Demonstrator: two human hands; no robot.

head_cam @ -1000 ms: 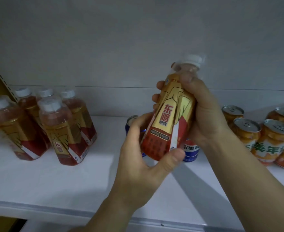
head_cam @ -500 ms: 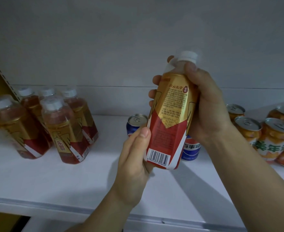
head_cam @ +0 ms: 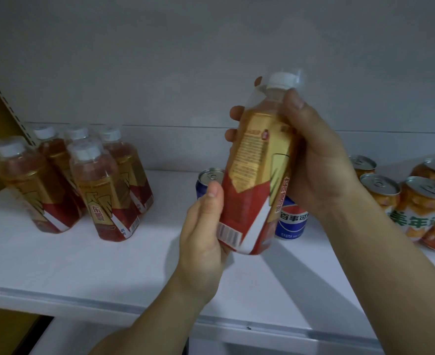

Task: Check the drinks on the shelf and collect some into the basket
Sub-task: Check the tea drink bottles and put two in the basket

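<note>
Head view: my right hand point(head_cam: 319, 160) grips the bottle point(head_cam: 257, 175) around its upper body, held tilted above the shelf point(head_cam: 83, 265). My left hand point(head_cam: 203, 234) holds its lower end, thumb on the label.

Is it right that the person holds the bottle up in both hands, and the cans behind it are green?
Not quite. In the head view the left hand and right hand do hold the bottle, but the cans behind it are blue, not green.
</note>
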